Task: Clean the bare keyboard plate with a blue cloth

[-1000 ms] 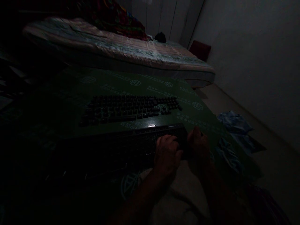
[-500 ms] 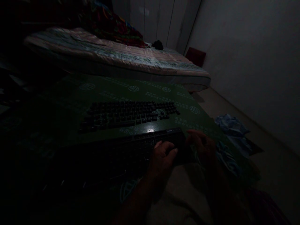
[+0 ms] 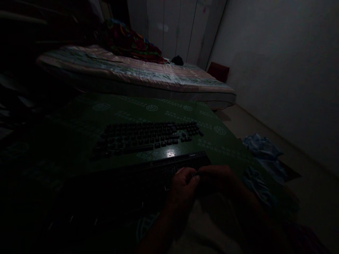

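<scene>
A black keyboard base [image 3: 124,190] lies at a slant in front of me, and small bright wire pieces [image 3: 166,188] show on it. My left hand [image 3: 182,187] is over its right part with thumb and fingers pinched together. Thin pale wire-like lines [image 3: 193,175] show at those fingertips; whether they are one piece is too dark to tell. My right hand [image 3: 218,176] comes in from the right, fingers closed, its tips meeting the left fingertips. What it grips is hidden. Beyond the base, loose black keycaps [image 3: 142,147] lie in keyboard order.
The green printed tabletop [image 3: 169,114] carries both. A bed [image 3: 148,77] with a red patterned blanket [image 3: 132,46] stands behind it. Crumpled cloths [image 3: 262,146] lie at the right, by a pale wall [image 3: 278,53]. The room is very dark.
My right hand has moved left from the keyboard's right end to the left fingertips. The left hand stays nearly in place. The view has tilted slightly up.
</scene>
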Tool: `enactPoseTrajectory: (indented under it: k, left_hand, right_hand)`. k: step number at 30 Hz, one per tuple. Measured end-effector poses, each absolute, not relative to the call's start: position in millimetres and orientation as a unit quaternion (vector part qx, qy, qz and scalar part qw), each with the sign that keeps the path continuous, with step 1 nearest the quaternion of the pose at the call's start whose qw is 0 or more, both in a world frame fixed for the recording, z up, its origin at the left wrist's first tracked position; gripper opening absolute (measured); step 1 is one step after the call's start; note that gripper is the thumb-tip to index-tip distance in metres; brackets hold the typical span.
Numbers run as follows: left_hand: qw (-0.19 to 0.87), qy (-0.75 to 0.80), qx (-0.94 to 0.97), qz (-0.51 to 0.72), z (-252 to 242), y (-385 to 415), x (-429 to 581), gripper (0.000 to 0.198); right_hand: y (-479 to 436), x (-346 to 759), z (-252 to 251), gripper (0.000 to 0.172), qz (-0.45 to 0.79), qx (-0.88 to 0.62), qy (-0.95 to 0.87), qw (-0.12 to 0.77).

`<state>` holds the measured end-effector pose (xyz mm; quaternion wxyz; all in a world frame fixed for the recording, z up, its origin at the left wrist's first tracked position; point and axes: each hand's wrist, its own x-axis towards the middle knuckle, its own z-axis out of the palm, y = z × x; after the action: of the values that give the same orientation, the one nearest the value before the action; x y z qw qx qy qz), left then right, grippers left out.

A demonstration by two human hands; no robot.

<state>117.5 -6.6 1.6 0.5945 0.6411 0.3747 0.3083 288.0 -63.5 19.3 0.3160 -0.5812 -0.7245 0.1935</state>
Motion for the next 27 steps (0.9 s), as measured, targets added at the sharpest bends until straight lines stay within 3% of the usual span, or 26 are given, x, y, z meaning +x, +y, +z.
enactPoseTrajectory:
  k: [8, 16, 21, 27]
  left_hand:
    - [0.607, 0.386, 0.622, 0.309, 4.3, -7.5, 116.6, 0.019]
    - [0.633, 0.404, 0.571, 0.332, 11.2, -14.7, 118.6, 0.037]
    - [0.592, 0.415, 0.617, 0.312, -0.8, -12.6, 119.3, 0.034]
    - [0.568, 0.422, 0.637, 0.305, 1.4, -13.8, 117.1, 0.031]
  right_hand:
    - [-52.3, 288.3, 34.3, 0.017, 0.242, -0.593, -0.719, 0.271]
    - [-23.6, 314.5, 37.5, 0.018, 0.240, -0.628, -0.643, 0.367]
    - [14.9, 340.2, 24.4, 0.023, 0.202, -0.661, -0.615, 0.379]
    - [50.4, 353.2, 9.8, 0.017, 0.183, -0.670, -0.609, 0.382]
